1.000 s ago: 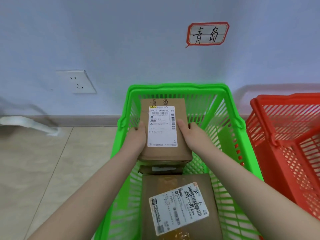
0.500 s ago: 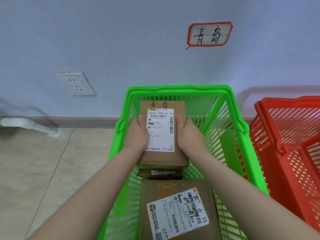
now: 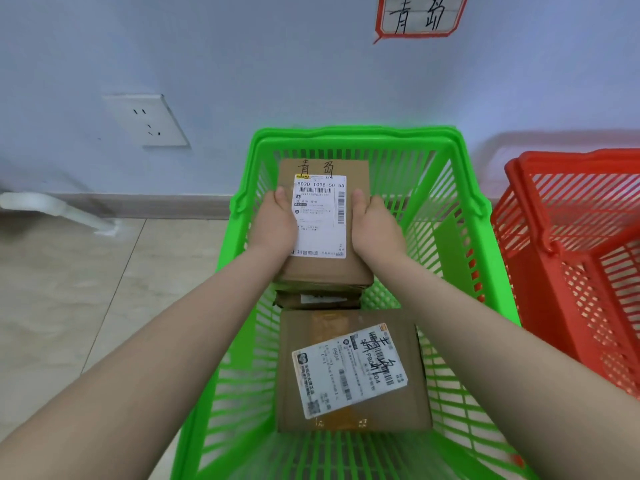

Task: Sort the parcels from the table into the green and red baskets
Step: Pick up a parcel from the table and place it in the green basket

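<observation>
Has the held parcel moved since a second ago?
Yes. The held parcel has sunk slightly deeper into the green basket, closing on the parcel beneath.

wall sign (image 3: 419, 15) 青岛, parcel (image 3: 325, 271) 青岛, its label (image 3: 320, 216) 502d t098-50 55

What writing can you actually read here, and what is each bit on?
"青岛": red-framed wall sign.
"青岛": handwritten on the held parcel.
"502D T098-50 55" and "抖音商城": its label.
"P804": lower label, on the near parcel.
That label's scrawl and all fine print: too blurred to read.
</observation>
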